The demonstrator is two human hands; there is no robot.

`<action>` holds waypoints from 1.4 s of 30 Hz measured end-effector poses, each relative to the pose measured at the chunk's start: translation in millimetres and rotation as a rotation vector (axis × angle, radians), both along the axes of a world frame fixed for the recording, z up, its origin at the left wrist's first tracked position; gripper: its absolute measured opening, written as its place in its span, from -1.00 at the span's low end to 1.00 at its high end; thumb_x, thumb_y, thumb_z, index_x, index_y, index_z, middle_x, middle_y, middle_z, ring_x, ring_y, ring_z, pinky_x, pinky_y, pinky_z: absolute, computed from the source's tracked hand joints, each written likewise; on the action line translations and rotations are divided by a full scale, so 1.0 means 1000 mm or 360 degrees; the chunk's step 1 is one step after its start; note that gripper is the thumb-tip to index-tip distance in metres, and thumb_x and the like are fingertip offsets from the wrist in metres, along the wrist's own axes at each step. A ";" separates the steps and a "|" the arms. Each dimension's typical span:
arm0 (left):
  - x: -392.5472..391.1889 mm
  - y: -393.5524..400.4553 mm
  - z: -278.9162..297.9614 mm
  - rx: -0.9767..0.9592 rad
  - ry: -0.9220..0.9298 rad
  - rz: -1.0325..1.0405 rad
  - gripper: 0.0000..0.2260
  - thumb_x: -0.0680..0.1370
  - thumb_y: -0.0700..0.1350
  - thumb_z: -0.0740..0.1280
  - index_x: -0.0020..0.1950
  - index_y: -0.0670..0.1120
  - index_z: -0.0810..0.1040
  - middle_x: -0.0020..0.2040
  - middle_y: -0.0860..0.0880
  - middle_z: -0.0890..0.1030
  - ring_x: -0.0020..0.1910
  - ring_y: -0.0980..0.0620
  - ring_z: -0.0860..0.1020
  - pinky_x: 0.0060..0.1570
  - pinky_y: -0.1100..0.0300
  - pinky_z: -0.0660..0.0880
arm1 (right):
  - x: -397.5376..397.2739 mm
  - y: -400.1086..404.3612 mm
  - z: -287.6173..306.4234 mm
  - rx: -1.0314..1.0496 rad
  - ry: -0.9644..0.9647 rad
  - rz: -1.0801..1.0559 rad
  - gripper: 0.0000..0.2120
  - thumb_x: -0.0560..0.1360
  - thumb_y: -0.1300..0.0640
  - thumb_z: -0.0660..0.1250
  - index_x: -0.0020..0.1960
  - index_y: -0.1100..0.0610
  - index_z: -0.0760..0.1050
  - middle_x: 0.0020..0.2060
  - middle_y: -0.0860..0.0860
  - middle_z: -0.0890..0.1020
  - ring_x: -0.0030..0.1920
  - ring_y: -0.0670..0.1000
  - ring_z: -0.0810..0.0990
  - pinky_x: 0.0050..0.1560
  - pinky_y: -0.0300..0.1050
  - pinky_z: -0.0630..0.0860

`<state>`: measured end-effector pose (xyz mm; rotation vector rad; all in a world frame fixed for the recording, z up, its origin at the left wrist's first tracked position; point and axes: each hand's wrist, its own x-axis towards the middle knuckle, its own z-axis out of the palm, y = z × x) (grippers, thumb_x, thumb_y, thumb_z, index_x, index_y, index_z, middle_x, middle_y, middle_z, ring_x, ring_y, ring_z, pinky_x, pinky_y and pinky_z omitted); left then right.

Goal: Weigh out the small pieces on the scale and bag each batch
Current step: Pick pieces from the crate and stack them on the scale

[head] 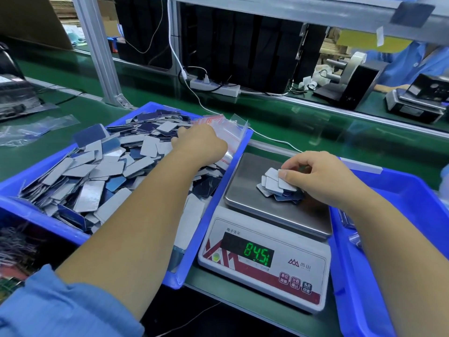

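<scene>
Head: two hands [199,139] [318,178], two trays [36,215] [401,190], one scale [267,239].

Pieces [279,184] on scale [267,239] under right hand [318,177]; bin [189,239] left of it; bags [228,130] beyond left hand [199,142].

The left arm stretches forward, its hand [199,142] palm-down with fingers hidden from view, while the right hand [315,177] curls its fingers and thumb in a pinching grip.

Scale [264,242] display reads 84.5; label above: 电子天平.
</scene>
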<state>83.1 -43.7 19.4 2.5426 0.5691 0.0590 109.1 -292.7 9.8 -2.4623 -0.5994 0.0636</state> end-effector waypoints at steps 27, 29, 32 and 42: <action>-0.015 -0.033 0.003 -0.1160 -0.0758 -0.1097 -0.77 0.47 -0.25 0.41 0.03 0.05 0.66 -0.21 0.00 0.65 -0.20 0.08 0.59 -0.13 0.20 0.55 | -0.018 0.019 0.008 0.1181 0.0209 0.0120 -0.78 0.36 -0.04 0.54 -0.27 0.04 0.55 -0.40 0.03 0.54 -0.46 -0.12 0.36 -0.45 -0.32 0.32; -0.013 -0.020 0.008 -0.1076 -0.0746 -0.0925 -0.80 0.45 -0.25 0.35 -0.08 0.05 0.64 -0.27 0.03 0.58 -0.28 0.08 0.50 -0.25 0.20 0.46 | -0.015 0.014 0.008 0.0893 0.0075 0.0077 -0.80 0.41 0.01 0.55 -0.24 0.05 0.56 -0.44 -0.09 0.55 -0.47 -0.16 0.38 -0.45 -0.38 0.33; -0.009 0.000 0.008 -0.0611 -0.0529 -0.0500 -0.91 0.44 -0.13 0.26 -0.19 -0.01 0.56 -0.37 0.25 0.41 -0.42 0.13 0.39 -0.32 0.21 0.36 | -0.006 0.003 0.008 0.0479 -0.0010 -0.0053 -0.86 0.43 0.01 0.53 -0.21 0.00 0.58 -0.46 -0.13 0.55 -0.46 -0.17 0.41 -0.41 -0.31 0.37; 0.006 0.009 0.000 0.0088 0.0029 0.0073 -0.77 0.48 -0.03 0.21 -0.06 -0.17 0.52 -0.04 -0.21 0.52 -0.01 -0.19 0.49 -0.06 0.00 0.43 | -0.002 -0.014 0.016 -0.0039 0.0224 -0.0076 -0.85 0.40 -0.18 0.48 -0.21 -0.12 0.62 -0.36 -0.11 0.69 -0.42 -0.19 0.53 -0.24 -0.12 0.47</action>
